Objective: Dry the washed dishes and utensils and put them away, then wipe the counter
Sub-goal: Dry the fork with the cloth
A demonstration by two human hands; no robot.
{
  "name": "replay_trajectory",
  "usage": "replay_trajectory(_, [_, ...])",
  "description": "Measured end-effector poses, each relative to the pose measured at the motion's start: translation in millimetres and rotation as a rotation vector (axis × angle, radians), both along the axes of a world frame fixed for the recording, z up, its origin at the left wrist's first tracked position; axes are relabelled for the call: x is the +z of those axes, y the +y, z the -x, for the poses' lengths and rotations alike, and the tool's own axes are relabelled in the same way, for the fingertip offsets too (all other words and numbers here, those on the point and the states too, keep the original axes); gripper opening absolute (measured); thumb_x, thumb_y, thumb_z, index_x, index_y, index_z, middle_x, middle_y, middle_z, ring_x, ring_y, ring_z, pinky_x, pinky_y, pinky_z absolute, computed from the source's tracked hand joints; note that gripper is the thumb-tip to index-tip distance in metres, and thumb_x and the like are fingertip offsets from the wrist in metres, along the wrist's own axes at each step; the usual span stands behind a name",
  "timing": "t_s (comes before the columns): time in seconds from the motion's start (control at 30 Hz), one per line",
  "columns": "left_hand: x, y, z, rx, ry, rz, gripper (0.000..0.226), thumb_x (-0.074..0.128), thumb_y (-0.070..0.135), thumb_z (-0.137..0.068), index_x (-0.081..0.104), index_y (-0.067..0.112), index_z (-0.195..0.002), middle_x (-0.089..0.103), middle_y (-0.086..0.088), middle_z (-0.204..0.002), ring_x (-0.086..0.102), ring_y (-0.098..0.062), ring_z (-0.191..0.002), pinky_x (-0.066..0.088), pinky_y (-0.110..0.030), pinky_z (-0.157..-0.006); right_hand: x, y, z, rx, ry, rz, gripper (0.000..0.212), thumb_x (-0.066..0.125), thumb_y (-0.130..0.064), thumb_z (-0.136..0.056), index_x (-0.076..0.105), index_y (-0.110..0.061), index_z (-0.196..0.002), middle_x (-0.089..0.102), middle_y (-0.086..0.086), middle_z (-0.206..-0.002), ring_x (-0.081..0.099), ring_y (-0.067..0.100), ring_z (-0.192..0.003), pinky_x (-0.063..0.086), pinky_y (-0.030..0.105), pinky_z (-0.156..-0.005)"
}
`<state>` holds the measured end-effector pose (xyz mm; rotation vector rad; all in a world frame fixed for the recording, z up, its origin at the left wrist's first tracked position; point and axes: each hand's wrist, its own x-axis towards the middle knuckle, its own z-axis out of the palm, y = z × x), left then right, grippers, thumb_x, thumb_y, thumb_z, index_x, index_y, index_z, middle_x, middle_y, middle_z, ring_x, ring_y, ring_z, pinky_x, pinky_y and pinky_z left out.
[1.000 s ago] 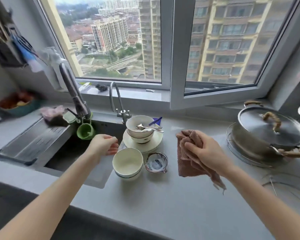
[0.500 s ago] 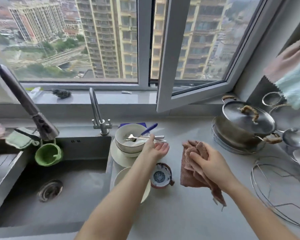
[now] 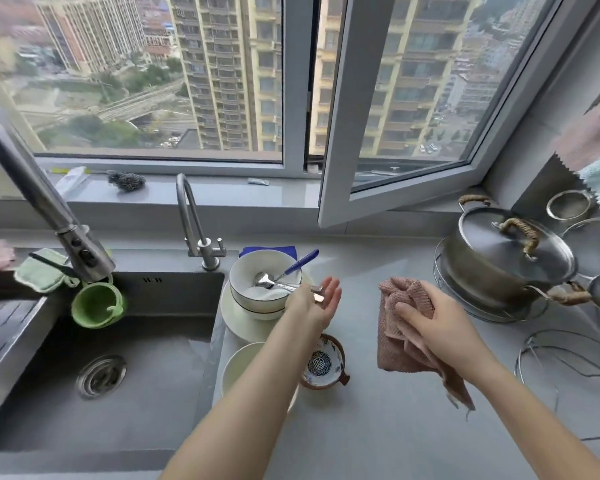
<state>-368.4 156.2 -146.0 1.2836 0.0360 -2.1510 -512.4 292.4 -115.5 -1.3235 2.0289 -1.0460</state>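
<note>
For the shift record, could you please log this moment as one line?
left hand: open, reaching at metal spoons in white bowl | right hand: holds pink cloth | grey counter: unwiped

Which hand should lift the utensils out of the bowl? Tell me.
Left. The left hand is open at the rim of the bowl, beside the utensils. The right hand is off to the side, gripping the cloth.

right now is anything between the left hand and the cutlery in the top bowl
Nothing visible is in the way. The left hand is open right beside the stacked bowl, its fingers by the ends of the cutlery handles. The right hand holds the pink cloth apart.
</note>
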Motion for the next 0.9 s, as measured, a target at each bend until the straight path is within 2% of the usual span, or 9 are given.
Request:
replay_trajectory(0.1, [13.3, 6.7, -13.2, -0.147, -0.111, 0.055, 0.039, 0.022, 0.008, -0.102, 0.054, -0.013, -0.097, 0.061, -0.027, -0.112, 0.06, -0.033, -0.113, 0.046, -0.037, -0.1, 0.3, -13.0, 5.0, 0.056, 0.034, 0.006, 0.034, 0.065, -0.017, -0.088, 0.06, -0.025, -0.12, 0.067, -0.012, -0.107, 0.062, 0.007, -0.1, 0.042, 0.021, -0.084])
replay_trajectory(0.17, [18.6, 8.5, -23.6, -0.25, -0.191, 0.067, 0.038, 0.022, 0.006, -0.102, 0.047, -0.015, -0.121, 0.052, -0.029, -0.13, 0.05, -0.038, -0.123, 0.04, -0.041, -0.105, 1.3, -19.7, 6.9, 0.093, 0.053, 0.017, 0.034, 0.065, -0.018, -0.088, 0.06, -0.024, -0.12, 0.066, -0.011, -0.104, 0.061, 0.01, -0.098, 0.04, 0.023, -0.082])
replay_trajectory(0.27, [28.0, 6.1, -44.8, -0.333, -0.315, 0.086, 0.032, 0.03, 0.003, -0.101, 0.052, -0.012, -0.118, 0.061, -0.027, -0.119, 0.064, -0.034, -0.104, 0.054, -0.034, -0.088, 3.2, -30.2, 7.4, 0.126, 0.072, 0.045, 0.032, 0.065, -0.02, -0.088, 0.059, -0.027, -0.119, 0.064, -0.014, -0.096, 0.06, 0.012, -0.094, 0.039, 0.024, -0.078])
replay_trajectory(0.37, [40.5, 7.7, -71.2, -0.422, -0.458, 0.193, 0.025, 0.033, 0.0, -0.099, 0.057, -0.006, -0.094, 0.067, -0.019, -0.077, 0.065, -0.019, -0.047, 0.048, -0.019, -0.039, 11.4, -41.9, 5.1, 0.123, 0.002, 0.141, 0.028, 0.062, -0.022, -0.091, 0.058, -0.034, -0.116, 0.067, -0.017, -0.095, 0.064, 0.009, -0.092, 0.046, 0.028, -0.082])
replay_trajectory(0.57, [76.5, 35.1, -131.9, -0.739, -0.716, 0.56, 0.03, 0.04, 0.013, -0.1, 0.068, 0.005, -0.091, 0.039, 0.005, -0.05, 0.028, -0.005, -0.04, 0.019, -0.014, -0.039, 45.0, -73.4, -36.1, 0.209, -0.289, 0.41, 0.022, 0.044, -0.037, -0.099, 0.053, -0.034, -0.119, 0.065, -0.019, -0.106, 0.064, 0.0, -0.099, 0.052, 0.018, -0.082])
replay_trajectory(0.63, [90.0, 42.5, -143.0, -0.754, -0.75, 0.698, 0.035, 0.043, 0.021, -0.099, 0.07, 0.009, -0.079, 0.032, 0.007, -0.049, 0.023, -0.006, -0.041, 0.016, -0.015, -0.039, 49.3, -83.3, -64.9, 0.337, -0.066, 0.5, 0.031, 0.039, -0.046, -0.097, 0.054, -0.035, -0.122, 0.064, -0.017, -0.112, 0.062, 0.006, -0.104, 0.051, 0.036, -0.09])
replay_trajectory(0.73, [103.6, 46.2, -154.1, -0.656, -0.861, 0.879, 0.046, 0.043, 0.035, -0.098, 0.055, 0.011, -0.059, 0.028, 0.009, -0.043, 0.021, -0.005, -0.036, 0.015, -0.015, -0.035, 34.8, -109.5, -100.0, 0.518, 0.595, 0.682, 0.036, 0.041, -0.042, -0.096, 0.064, -0.021, -0.113, 0.065, -0.002, -0.11, 0.058, 0.023, -0.107, 0.04, 0.053, -0.095])
replay_trajectory(0.8, [103.7, 44.0, -168.4, -0.608, -0.918, 0.952, 0.046, 0.043, 0.031, -0.098, 0.047, 0.012, -0.056, 0.028, 0.01, -0.04, 0.021, -0.005, -0.035, 0.016, -0.015, -0.035, 32.1, -128.3, -111.8, 0.552, 0.824, 0.747, 0.036, 0.042, -0.041, -0.095, 0.067, -0.016, -0.099, 0.064, 0.003, -0.088, 0.059, 0.026, -0.083, 0.045, 0.046, -0.085])
replay_trajectory(0.9, [102.9, 34.1, -199.8, -0.681, -1.001, 1.072, 0.049, 0.045, 0.029, -0.098, 0.044, 0.015, -0.051, 0.03, 0.008, -0.038, 0.023, -0.005, -0.036, 0.018, -0.015, -0.038, 32.9, -149.3, -123.6, 0.611, 0.832, 0.853, 0.043, 0.042, -0.04, -0.096, 0.063, -0.009, -0.075, 0.059, 0.003, -0.064, 0.054, 0.023, -0.053, 0.045, 0.033, -0.054])
